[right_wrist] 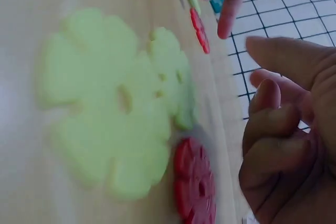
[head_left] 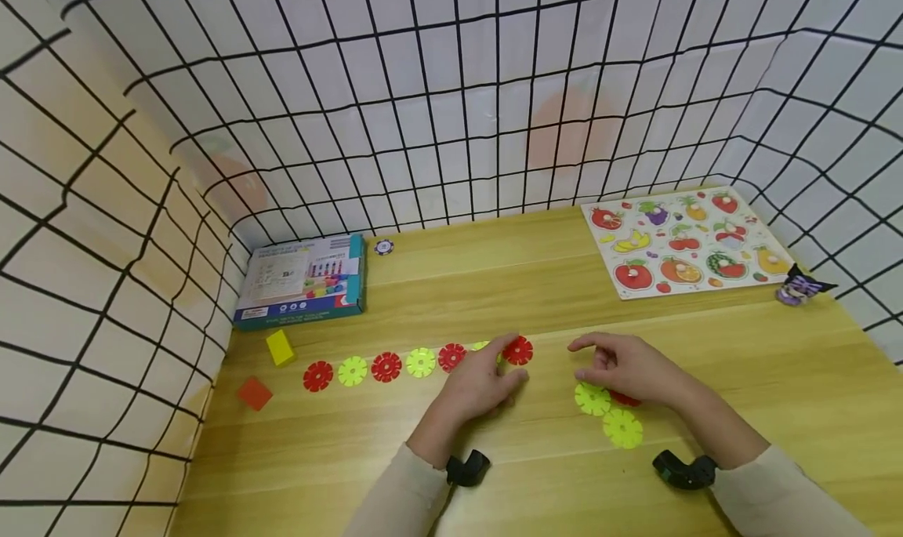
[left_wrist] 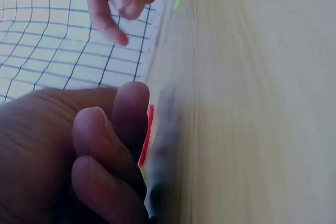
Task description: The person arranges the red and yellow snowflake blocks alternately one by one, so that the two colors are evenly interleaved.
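A row of red and yellow-green notched plastic discs lies across the table, from a red disc (head_left: pixel 318 376) at the left to another red disc (head_left: pixel 518 350) at the right end. My left hand (head_left: pixel 476 384) is over the right part of the row, partly hiding a yellow-green disc; its index fingertip is near the end red disc, its fingers loosely bent round nothing. My right hand (head_left: pixel 628 367) hovers with index finger extended, other fingers loosely curled and holding nothing. Beneath it are yellow-green discs (head_left: pixel 623 429) and a partly hidden red disc (right_wrist: pixel 195 182).
A boxed toy set (head_left: pixel 303 280) stands at the back left, with a small round chip (head_left: pixel 384 247) beside it. A yellow block (head_left: pixel 281 348) and an orange block (head_left: pixel 255 393) lie at left. Back right are a fruit puzzle board (head_left: pixel 687 243) and a small purple figure (head_left: pixel 800 288). Black wire mesh (head_left: pixel 458 98) surrounds the table.
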The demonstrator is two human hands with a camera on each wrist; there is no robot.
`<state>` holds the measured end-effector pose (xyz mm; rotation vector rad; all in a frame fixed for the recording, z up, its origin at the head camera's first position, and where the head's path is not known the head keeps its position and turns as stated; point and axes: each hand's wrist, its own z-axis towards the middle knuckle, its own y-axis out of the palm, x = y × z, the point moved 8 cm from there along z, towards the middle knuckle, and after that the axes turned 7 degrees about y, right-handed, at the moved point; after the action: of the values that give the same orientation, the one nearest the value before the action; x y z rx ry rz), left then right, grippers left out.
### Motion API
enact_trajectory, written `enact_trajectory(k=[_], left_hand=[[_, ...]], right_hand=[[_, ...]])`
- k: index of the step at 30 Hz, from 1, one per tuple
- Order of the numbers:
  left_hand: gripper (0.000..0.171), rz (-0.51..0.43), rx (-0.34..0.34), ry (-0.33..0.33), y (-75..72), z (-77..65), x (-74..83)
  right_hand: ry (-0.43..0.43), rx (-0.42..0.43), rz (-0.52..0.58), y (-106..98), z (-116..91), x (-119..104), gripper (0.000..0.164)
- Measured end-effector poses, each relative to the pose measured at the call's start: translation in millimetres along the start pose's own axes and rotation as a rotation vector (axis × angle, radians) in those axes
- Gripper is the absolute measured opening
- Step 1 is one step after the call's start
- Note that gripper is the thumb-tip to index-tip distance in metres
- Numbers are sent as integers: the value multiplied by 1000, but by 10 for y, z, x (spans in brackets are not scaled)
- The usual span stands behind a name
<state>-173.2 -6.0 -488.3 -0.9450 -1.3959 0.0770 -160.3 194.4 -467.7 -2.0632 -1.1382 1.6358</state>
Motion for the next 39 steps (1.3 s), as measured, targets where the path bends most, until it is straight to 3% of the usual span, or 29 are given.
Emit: enact_trajectory(k=[4,9,15,39], left_hand=[[56,-95,36,-57,71,49,31],[58,-140,55,-113,131,79,63],[58,-156,57,-169,141,83,12],[49,-162,84,-186,119,84,19]], right_hand=[[-8,-72,-90,71,-145,73,45],[-33,-49,-185,77,-237,105,53],[-14,-49,-186,90,-229,136,51],[-51,-30,-166,158,-237,79,39]])
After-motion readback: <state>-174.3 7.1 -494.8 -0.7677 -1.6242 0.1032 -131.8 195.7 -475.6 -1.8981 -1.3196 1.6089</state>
